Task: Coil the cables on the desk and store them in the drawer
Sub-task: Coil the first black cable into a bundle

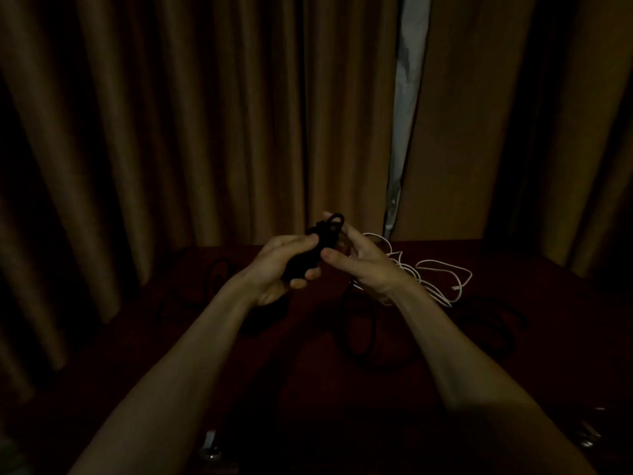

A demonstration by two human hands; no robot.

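A small bundle of black cable (323,234) is raised above the dark red desk (534,289), roughly at the centre of the view. My left hand (281,269) is closed around the bundle's lower part. My right hand (363,265) touches its upper loops with thumb and fingers. Behind my right hand a loose white cable (442,275) lies tangled on the desk. More black cables lie on the desk: one at the left (219,272), a larger loop at the right (486,323) and one between my arms (359,330). No drawer is visible.
Brown curtains (171,132) hang right behind the desk, with a bright gap (407,97) between them. A small metallic object (209,447) sits at the near edge, and another (589,437) at the lower right. The scene is very dim.
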